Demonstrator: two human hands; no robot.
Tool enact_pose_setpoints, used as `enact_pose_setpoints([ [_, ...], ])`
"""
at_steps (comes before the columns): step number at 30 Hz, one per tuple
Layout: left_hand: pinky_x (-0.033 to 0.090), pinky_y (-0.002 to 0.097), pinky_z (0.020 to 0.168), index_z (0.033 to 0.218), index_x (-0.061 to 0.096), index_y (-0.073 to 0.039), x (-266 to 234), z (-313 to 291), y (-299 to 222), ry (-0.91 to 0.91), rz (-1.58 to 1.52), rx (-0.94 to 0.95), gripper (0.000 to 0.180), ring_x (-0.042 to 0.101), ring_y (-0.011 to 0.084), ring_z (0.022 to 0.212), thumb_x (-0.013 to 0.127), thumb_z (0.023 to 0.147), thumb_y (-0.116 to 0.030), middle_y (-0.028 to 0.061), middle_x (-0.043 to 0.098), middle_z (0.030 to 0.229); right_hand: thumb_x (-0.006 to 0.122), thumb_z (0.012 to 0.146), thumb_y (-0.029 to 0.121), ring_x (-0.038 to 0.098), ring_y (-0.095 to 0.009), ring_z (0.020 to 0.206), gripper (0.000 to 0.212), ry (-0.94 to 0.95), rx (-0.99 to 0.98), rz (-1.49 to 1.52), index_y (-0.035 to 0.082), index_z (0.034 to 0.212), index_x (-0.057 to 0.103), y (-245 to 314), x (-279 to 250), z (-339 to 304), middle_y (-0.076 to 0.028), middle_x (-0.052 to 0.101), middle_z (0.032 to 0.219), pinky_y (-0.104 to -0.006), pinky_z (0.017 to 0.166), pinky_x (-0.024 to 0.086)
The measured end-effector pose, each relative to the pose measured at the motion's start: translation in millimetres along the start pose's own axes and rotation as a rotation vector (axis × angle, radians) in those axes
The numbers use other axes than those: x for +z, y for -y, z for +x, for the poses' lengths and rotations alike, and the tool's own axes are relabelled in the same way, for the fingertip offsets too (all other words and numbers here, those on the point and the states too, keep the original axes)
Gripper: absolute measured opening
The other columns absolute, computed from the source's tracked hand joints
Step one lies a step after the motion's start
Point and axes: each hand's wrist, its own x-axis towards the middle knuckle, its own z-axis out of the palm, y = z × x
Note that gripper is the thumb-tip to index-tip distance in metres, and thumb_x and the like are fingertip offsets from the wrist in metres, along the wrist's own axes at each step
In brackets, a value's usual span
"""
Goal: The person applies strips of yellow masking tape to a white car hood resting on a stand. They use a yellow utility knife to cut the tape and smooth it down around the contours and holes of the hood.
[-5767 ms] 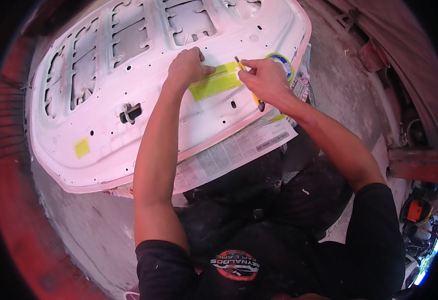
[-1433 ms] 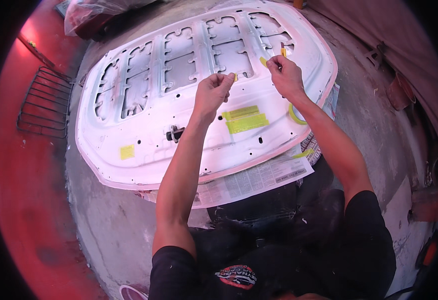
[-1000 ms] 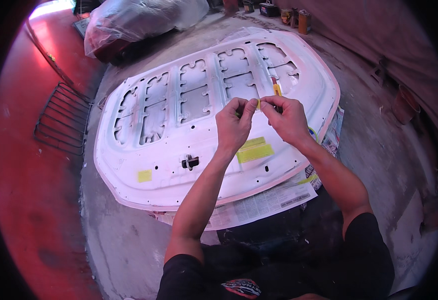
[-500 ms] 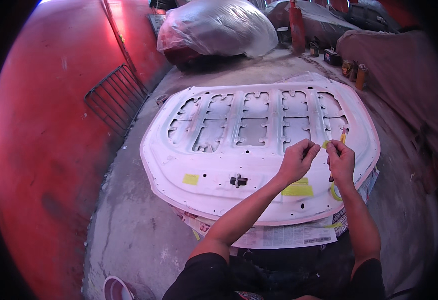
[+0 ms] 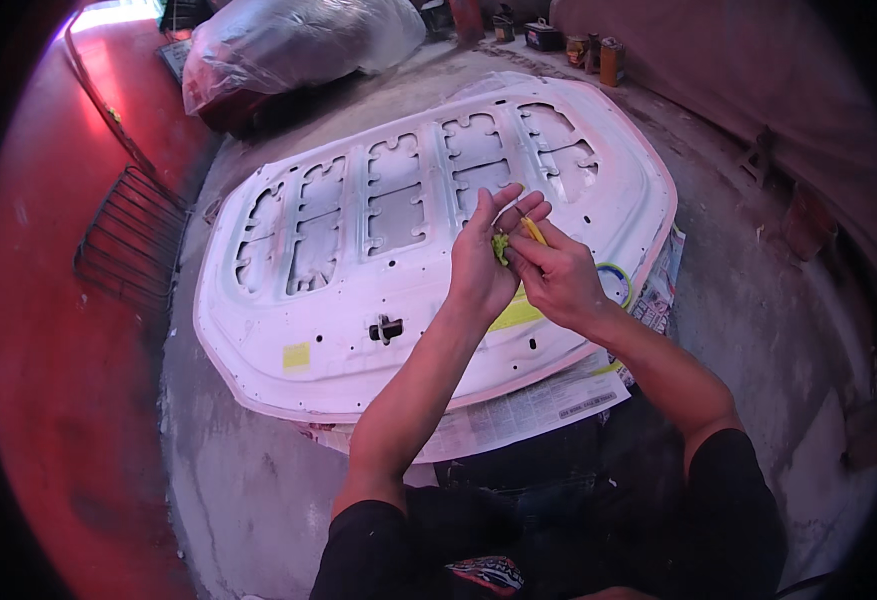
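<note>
Inside the grip, the crumpled yellow tape [image 5: 500, 246] is mostly covered by the left hand [image 5: 480, 262] and right hand [image 5: 556, 278]; its full shape cannot be told. Below the grip, the wrists hide part of a yellow tape patch [image 5: 514, 314]. Near the hands, the newspaper [image 5: 518, 412] runs under the white panel [image 5: 358, 270]. Far beyond, the cans [image 5: 598, 55] are too small to tell apart.

The panel [image 5: 358, 300] was matt white painted metal; the floor [image 5: 238, 480] rough concrete; newspaper [image 5: 518, 415] thin and printed.
</note>
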Motion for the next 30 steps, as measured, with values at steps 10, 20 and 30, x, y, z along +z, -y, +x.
enact_pose_setpoints([
  [10,0.056,0.0316,0.068,0.116,0.056,-0.001,-101,7,-67,-0.514,0.836,0.411,0.024,0.066,0.0191,0.077,0.055,0.102,-0.02,0.0124,0.066,0.094,0.044,0.1,0.003,0.069,-0.023,0.084,0.049,0.482,0.38,0.227,0.014,0.148,0.045,-11,-16,9,-0.019,0.057,0.126,-0.0341,0.07,0.056],
  [20,0.055,0.0394,0.075,0.123,0.063,-0.006,-149,-17,-16,-0.157,2.069,-0.255,0.072,0.07,0.0275,0.088,0.076,0.077,-0.061,0.014,0.072,0.098,0.052,0.101,0.019,0.065,-0.026,0.058,0.03,0.765,0.723,-0.251,0.0,0.123,0.052,-20,16,-15,-0.016,0.066,0.074,-0.044,0.054,0.049],
  [30,0.056,0.0432,0.079,0.124,0.055,-0.005,-165,5,12,-0.13,1.923,-0.388,0.06,0.07,0.0311,0.096,0.079,0.078,-0.037,0.0166,0.071,0.104,0.049,0.103,0.021,0.054,-0.007,0.051,0.029,0.005,1.204,0.467,-0.003,0.115,0.059,-9,76,-64,-0.001,0.052,0.076,-0.023,0.038,0.039],
])
